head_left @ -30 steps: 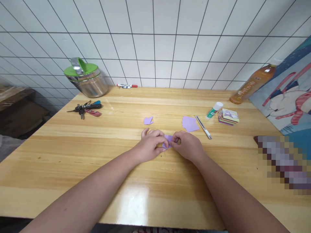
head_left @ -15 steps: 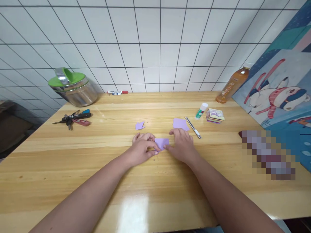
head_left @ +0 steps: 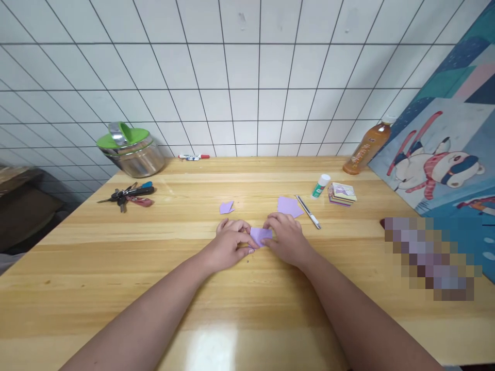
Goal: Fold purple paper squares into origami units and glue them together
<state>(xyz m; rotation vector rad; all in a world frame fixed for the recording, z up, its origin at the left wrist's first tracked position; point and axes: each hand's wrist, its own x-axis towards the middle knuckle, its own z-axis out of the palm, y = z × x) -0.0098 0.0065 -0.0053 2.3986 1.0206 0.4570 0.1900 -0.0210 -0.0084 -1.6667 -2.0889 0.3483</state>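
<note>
A small piece of purple paper [head_left: 260, 234] lies between my two hands near the middle of the table. My left hand [head_left: 228, 246] has closed on the paper's left side, its thumb and index finger meeting near the lower corner. On the right side, the thumb of my right hand [head_left: 288, 238] presses the paper's face while the fingers curl at its upper right edge. Just beyond my right hand lies a flat purple sheet [head_left: 290, 206] beside a slim utility knife [head_left: 308, 211]. A small folded purple paper piece [head_left: 226, 207] rests beyond my left hand.
A glue stick [head_left: 320, 186] and a stack of small paper [head_left: 342, 194] stand to the right, before a tea bottle [head_left: 369, 148]. Keys [head_left: 129, 196], a steel pot [head_left: 141, 157] and markers [head_left: 194, 157] are at the left and back. A tiled wall [head_left: 243, 105] bounds the table.
My right hand has drawn in to the paper, its fingers now touching the upper right edge. My left hand keeps its grip. The whole view has shifted slightly.
</note>
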